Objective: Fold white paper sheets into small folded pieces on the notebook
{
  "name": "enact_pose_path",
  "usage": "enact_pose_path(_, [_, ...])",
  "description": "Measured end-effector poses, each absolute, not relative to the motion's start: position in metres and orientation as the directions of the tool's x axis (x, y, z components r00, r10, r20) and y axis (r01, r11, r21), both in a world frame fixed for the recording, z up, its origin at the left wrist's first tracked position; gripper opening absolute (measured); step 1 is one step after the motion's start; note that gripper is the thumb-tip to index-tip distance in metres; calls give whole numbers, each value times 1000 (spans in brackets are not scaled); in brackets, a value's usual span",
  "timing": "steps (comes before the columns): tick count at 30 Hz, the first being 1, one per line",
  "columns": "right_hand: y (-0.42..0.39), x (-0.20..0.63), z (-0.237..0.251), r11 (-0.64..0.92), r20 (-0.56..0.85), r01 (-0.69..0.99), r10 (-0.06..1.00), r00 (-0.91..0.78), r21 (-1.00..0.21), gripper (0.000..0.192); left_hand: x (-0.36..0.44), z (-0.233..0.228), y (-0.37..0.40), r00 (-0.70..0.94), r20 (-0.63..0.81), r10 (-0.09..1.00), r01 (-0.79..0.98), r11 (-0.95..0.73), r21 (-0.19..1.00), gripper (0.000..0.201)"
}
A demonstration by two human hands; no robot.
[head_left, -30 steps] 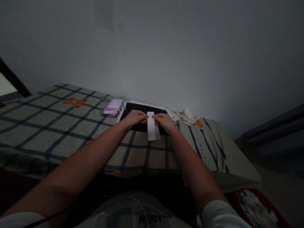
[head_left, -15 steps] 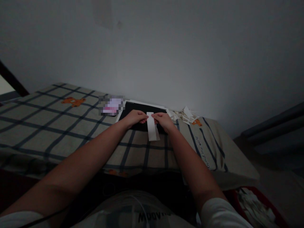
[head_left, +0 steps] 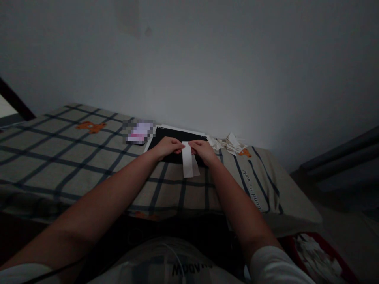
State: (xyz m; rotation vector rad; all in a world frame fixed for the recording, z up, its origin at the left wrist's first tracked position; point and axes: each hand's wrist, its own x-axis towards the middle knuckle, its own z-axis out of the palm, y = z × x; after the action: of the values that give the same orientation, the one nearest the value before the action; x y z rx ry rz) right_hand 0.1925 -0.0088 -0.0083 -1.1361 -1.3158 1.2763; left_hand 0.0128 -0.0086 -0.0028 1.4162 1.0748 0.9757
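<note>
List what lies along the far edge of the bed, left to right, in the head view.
Orange bear print → blurred pink-and-white item → left hand → white paper strip → right hand → pile of paper scraps → second orange bear print.

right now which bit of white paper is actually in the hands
The long white strip, pinched at its top by the left hand and right hand; the scrap pile lies untouched beside them.

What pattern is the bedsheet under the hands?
The bedsheet is beige with a dark blue grid check and small orange bear prints. Head view shows it.
</note>
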Motion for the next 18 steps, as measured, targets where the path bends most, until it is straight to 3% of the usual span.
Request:
enact_pose_path(7, [-10, 191, -6, 37, 37, -3, 995, -92, -999, 25, 13, -3, -8, 296, 25, 955, 81, -51, 995, 10])
enact_pose_path(18, [-17, 197, 2, -9, -21, 63, 981, -194, -998, 20, 12, -2, -9, 233, 157, 960, 78, -180, 981, 15])
